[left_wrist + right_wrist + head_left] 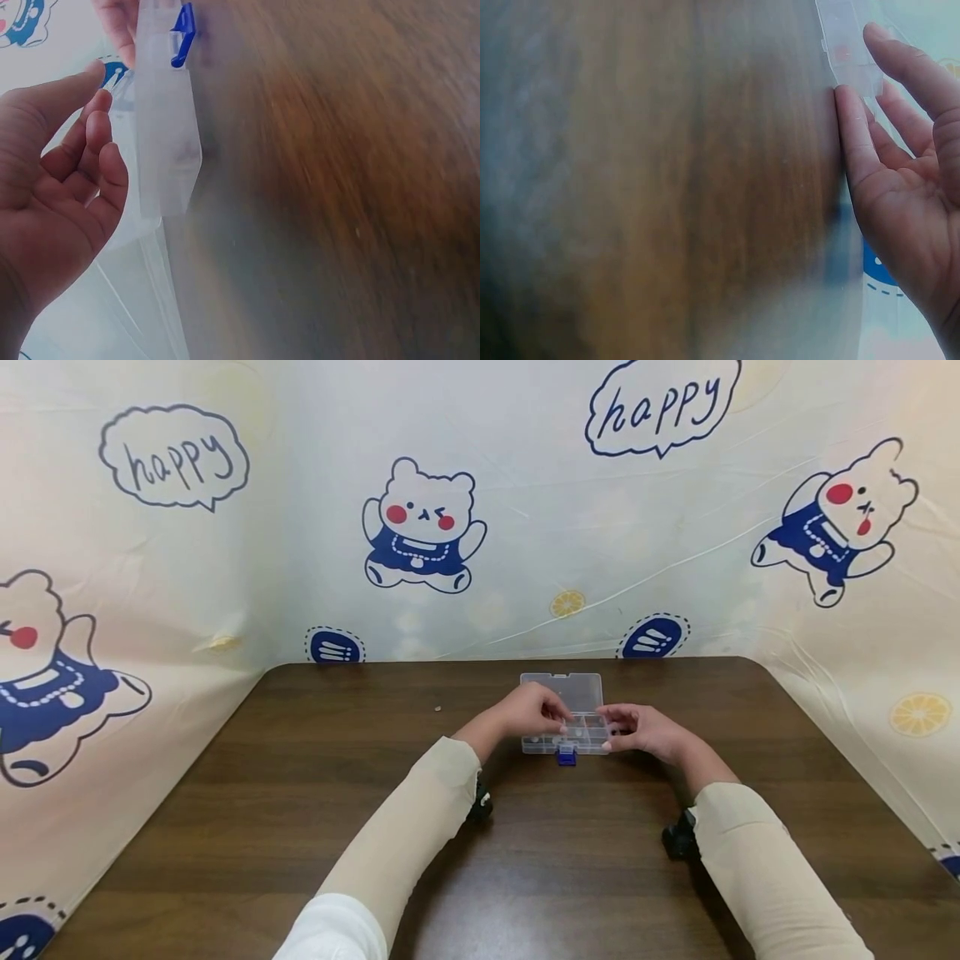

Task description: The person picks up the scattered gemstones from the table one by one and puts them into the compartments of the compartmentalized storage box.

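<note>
A clear plastic compartment box (pixel 551 746) lies on the table with its lid (pixel 566 693) raised toward the back. Its blue latch (pixel 566 757) hangs at the front. Small items sit in some compartments, too small to name. My left hand (pixel 531 710) reaches over the box from the left, thumb and fingers bent down at the compartments. In the left wrist view its thumb tip is close to the curled fingers; I cannot tell whether they pinch anything. The right hand (pixel 651 732) holds the box's right end, thumb at the front corner and fingers farther back.
The brown wooden table (pixel 375 810) runs to a back edge just behind the box. A tiny pale bit (pixel 438 708) lies left of the box. A printed cloth (pixel 525 527) with cartoon bears hangs behind and along the sides.
</note>
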The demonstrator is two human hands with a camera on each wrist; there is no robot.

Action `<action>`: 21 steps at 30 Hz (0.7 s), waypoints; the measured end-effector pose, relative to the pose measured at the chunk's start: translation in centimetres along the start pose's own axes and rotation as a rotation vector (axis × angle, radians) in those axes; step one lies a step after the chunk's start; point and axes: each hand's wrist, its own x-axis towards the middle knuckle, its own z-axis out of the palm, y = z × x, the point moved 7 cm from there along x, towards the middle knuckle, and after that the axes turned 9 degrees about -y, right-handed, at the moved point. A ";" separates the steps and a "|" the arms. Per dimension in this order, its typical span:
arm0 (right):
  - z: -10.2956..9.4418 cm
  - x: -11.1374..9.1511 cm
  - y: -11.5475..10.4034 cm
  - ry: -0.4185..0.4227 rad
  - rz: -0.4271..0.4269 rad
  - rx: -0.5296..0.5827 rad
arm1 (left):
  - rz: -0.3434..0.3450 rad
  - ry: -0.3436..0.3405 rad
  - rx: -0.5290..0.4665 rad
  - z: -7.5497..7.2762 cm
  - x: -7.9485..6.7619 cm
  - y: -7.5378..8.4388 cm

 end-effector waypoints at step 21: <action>0.1 -0.3 -0.1 0.009 0.002 -0.003 | -0.015 0.172 -0.128 -2.7 -4.3 -1.3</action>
